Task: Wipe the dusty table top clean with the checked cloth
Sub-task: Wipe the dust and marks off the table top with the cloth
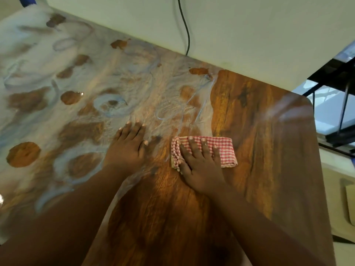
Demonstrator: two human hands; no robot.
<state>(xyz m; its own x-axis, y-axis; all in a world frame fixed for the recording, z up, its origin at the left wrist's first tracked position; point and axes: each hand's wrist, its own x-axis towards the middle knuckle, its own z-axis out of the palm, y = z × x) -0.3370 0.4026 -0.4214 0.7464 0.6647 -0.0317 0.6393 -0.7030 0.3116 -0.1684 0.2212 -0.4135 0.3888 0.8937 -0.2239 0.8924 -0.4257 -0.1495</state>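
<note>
A folded red-and-white checked cloth (221,148) lies flat on the wooden table top (269,150) near its middle. My right hand (199,162) presses down on the cloth's left half with straight, spread fingers. My left hand (128,144) rests flat on the table just left of the cloth, fingers straight, holding nothing. A pale layer of dust (57,83) with rings and bare round patches covers the left and far part of the table. The right and near part shows bare glossy wood.
A cream wall (249,35) runs along the table's far edge, with a black cable (185,25) hanging down it. Beyond the rounded right edge stand a dark metal frame (338,120) and pale objects on the floor (345,208).
</note>
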